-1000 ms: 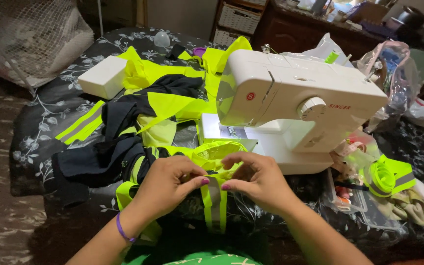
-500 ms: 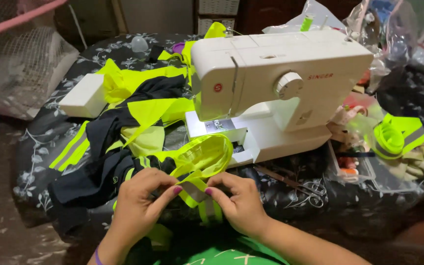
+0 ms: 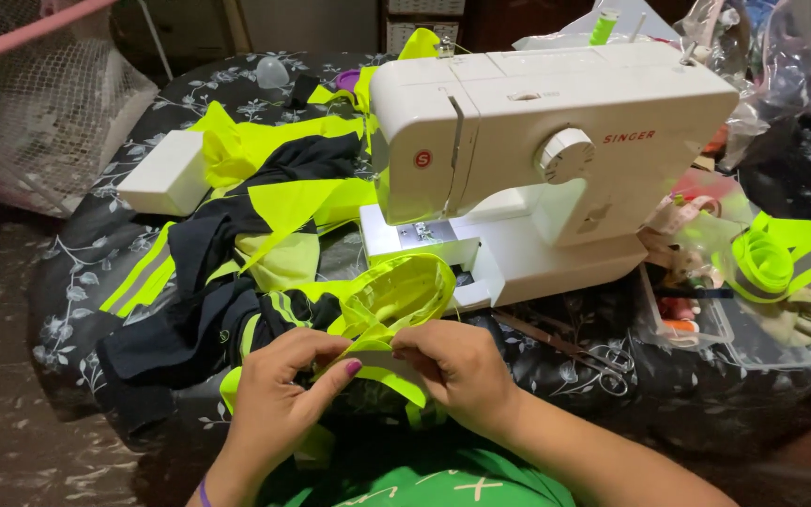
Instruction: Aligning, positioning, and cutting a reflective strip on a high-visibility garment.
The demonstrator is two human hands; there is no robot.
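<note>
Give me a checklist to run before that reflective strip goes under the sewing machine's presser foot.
1. Strip held by both hands: ok. The left hand and right hand pinch the neon strip with its grey reflective band.
2. Strip folded flat: cannot tell, fingers cover it.
3. Needle area free: ok, the plate under the sewing machine shows no fabric on it.
4. Machine threaded: cannot tell; a green spool stands on top.
5. Scissors near: ok, scissors lie beside the right hand.
6. Loose garment pile kept away from the plate: ok.
</note>
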